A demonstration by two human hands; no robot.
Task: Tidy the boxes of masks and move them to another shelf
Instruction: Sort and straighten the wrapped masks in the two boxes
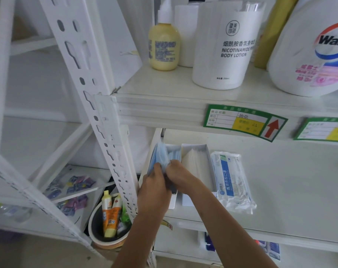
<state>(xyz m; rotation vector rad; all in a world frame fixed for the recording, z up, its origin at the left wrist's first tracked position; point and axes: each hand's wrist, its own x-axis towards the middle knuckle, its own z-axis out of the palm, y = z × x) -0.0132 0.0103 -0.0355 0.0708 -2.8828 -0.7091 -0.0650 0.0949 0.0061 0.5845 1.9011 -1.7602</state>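
Both grips, left hand (154, 185) and right hand (178, 174), clamp blue masks (160, 154) at shelf (280, 180) left edge.

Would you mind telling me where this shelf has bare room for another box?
Free: the middle shelf right of the sealed mask packet. Crowded: its left end, where both hands work beside two open mask boxes.

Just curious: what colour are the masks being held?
Light blue masks, held by both hands, head view.
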